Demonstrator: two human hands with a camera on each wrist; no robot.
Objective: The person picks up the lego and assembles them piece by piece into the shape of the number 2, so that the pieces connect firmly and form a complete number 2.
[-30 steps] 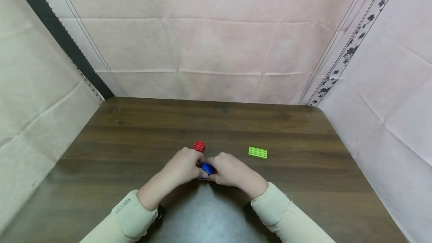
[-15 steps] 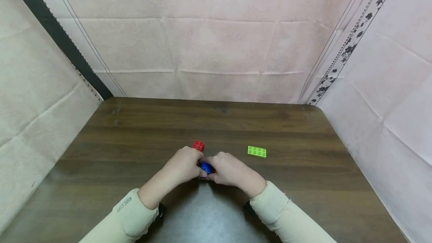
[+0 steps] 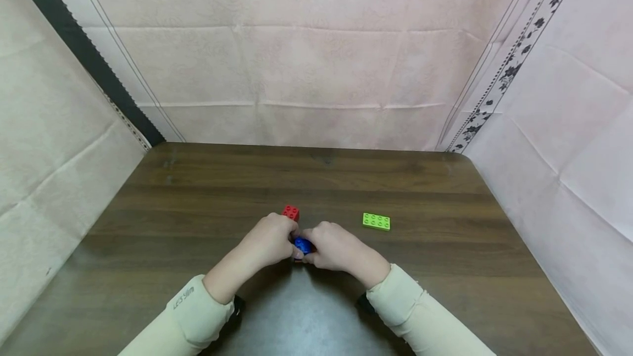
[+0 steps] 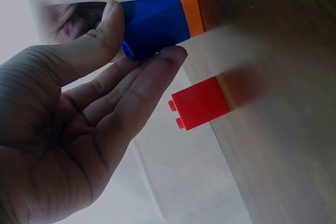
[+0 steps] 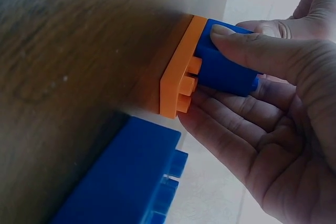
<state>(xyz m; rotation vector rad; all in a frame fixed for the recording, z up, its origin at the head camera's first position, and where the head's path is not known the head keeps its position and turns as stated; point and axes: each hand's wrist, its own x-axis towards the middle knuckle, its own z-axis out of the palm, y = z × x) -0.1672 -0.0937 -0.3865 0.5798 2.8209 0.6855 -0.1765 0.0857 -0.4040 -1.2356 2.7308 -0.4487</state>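
Note:
A blue toy brick (image 3: 303, 245) with studs stands on a thin orange plate (image 5: 176, 77), between my two hands. In the left wrist view, my left hand (image 4: 84, 114) pinches the blue brick between thumb and fingertips. My right hand (image 5: 273, 93) grips the same brick, its thumb lying across one blue face and its fingers on the opposite side. Orange studs show beside the brick in the right wrist view. Just beyond the left hand stands a red brick (image 3: 291, 213), partly hidden by that hand in the head view.
A light green brick (image 3: 376, 221) lies on the wooden table (image 3: 445, 268) to the right. Another blue brick (image 5: 126, 171), larger in the right wrist view, stands near the right hand and is hidden in the head view. Pale cloth walls (image 3: 306, 70) surround the table.

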